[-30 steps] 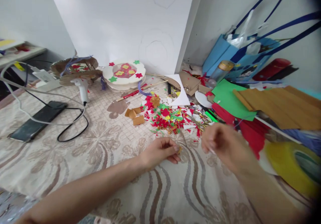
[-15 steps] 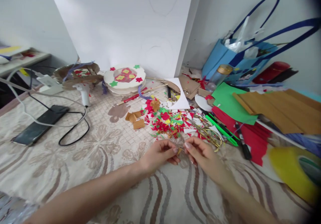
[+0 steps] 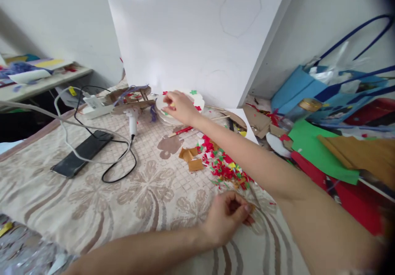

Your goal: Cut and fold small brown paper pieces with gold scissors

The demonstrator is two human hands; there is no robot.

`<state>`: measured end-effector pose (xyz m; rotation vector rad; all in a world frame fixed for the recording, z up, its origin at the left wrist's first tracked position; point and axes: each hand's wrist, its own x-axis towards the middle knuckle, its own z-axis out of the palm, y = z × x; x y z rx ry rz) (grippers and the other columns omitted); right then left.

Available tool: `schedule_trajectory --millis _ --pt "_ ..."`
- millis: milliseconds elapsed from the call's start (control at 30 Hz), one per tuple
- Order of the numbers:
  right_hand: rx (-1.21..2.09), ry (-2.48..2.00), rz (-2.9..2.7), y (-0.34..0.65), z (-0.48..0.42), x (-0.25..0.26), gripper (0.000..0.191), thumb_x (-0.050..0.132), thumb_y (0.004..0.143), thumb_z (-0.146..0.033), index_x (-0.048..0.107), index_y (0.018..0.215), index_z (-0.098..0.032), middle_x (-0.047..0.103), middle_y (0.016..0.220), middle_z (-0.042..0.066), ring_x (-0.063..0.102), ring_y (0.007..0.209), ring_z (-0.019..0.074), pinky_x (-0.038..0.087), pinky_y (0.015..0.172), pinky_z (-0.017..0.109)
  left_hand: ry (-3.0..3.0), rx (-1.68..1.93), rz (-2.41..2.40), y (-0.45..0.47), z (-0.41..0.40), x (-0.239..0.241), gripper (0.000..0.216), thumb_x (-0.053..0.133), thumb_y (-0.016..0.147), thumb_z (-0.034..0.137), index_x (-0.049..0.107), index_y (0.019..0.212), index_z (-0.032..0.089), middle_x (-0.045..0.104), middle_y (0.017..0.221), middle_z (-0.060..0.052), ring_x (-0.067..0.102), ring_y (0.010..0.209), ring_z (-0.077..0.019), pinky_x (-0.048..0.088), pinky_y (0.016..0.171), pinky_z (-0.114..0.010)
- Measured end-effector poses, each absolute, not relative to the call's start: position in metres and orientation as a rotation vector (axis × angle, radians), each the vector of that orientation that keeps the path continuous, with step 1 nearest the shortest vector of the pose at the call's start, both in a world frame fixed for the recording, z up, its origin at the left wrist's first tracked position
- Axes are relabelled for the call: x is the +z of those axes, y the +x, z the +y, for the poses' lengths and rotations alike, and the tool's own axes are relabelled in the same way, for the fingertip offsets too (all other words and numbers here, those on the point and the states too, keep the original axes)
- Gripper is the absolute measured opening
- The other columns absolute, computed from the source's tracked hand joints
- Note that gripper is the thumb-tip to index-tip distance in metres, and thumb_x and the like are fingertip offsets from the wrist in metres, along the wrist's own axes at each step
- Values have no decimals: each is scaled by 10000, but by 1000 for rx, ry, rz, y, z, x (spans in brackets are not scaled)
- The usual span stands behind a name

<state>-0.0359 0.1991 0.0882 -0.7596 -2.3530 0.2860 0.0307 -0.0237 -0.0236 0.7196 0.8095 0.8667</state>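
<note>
My left hand [image 3: 230,217] is low over the tablecloth, its thumb and fingers pinched on a small brown paper piece [image 3: 253,208], of which only a bit shows. My right hand [image 3: 181,107] is stretched forward over the round white board decorated with paper flowers [image 3: 200,100], covering much of its middle. Its thumb and fingers are curved but apart, with nothing visible held. Left of that hand a white glue gun [image 3: 133,123] stands with a black cord. Red, green and yellow paper scraps [image 3: 228,169] lie in front of my left hand, beneath my right forearm.
A dark phone [image 3: 82,153] and looping cables lie at left. Brown paper pieces [image 3: 195,165] and a red pencil [image 3: 182,131] are mid-table. At right are green paper [image 3: 321,147], brown sheets [image 3: 364,151] and a blue bag [image 3: 296,88]. A white board [image 3: 191,36] stands behind.
My right hand has left my left hand and reached forward and left, over the decorated round board. My left hand stays low, still pinching. The view has swung left.
</note>
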Motion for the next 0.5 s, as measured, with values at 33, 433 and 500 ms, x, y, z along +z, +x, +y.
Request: schedule_trajectory --millis 33,433,500 --pt "217 -802 -2378 -53 215 88 116 551 821 -201 520 927 -166 552 1034 95 534 873 181 407 760 278 713 873 807 31 -24 -24 497 678 595 594 505 709 142 571 564 -13 532 508 -97 436 558 -235" --pt "50 -709 -2627 -126 271 70 175 419 880 -169 593 894 -178 587 1042 89 575 895 226 405 762 307 684 944 785 38 -22 -34 395 739 578 483 617 696 126 619 635 -59 613 670 -184 494 635 -273" --pt "55 -717 -2596 -130 281 72 196 401 885 -168 597 886 -163 597 1016 101 573 910 230 406 785 315 705 926 798 35 -16 -30 403 742 569 492 627 698 127 624 634 -64 618 668 -189 499 631 -275"
